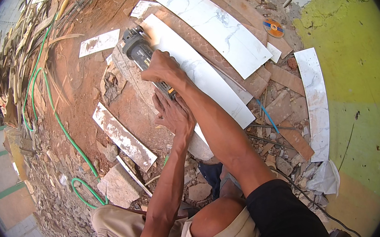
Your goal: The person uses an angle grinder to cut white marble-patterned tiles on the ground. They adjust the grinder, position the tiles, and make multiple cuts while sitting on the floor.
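An angle grinder [141, 54] with a dark body lies across the far end of a long white tile strip [190, 67]. My right hand [162, 67] is closed round the grinder's body. Behind it, my left hand [174, 112] grips the tool's rear end, where an orange part shows; the palm side is hidden. At the grinder's head, the spinning edge is blurred against the tile, with a brownish haze beside it. Beneath the strip lies a grey stone slab [140, 83]. Just beyond, a wide marbled white tile [218, 26] rests on brown tile pieces.
White offcuts [125, 135] lie on the red soil at left, and a curved marbled piece [313, 103] sits at right by a yellow-green surface [357, 66]. An orange disc [273, 28], a green hose [65, 133], a dark cable [323, 213], wood strips and rubble surround me.
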`<act>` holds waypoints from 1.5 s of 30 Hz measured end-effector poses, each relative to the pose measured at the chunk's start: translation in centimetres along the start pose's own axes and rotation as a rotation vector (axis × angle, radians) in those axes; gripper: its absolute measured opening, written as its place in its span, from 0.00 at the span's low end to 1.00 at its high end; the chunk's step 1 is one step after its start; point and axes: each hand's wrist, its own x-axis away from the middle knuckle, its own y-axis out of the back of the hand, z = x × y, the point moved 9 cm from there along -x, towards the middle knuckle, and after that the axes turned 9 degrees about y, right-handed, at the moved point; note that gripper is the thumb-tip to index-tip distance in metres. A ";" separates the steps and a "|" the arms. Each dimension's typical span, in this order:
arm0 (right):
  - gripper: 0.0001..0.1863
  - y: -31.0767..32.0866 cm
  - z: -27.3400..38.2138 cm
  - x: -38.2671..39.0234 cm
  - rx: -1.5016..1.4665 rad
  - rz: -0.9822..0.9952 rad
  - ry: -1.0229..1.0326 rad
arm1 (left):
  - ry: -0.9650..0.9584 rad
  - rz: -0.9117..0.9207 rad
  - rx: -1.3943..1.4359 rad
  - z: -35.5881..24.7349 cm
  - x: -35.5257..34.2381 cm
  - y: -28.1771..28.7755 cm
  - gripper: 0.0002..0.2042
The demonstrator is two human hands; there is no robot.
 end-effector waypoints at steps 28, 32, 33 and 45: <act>0.21 0.2 -0.2 1.5 -0.032 0.040 -0.002 | -0.004 -0.027 -0.040 0.2 -0.1 -0.1 0.35; 0.19 0.3 0.0 1.6 -0.023 0.012 0.030 | -0.018 -0.055 -0.089 0.5 -0.3 -0.4 0.35; 0.18 0.3 0.1 1.6 -0.016 -0.001 0.039 | -0.016 -0.044 -0.085 0.7 -0.2 -0.6 0.34; 0.22 0.4 1.1 -1.2 -0.010 -0.027 0.117 | -0.047 -0.045 -0.065 0.4 -0.1 -0.7 0.34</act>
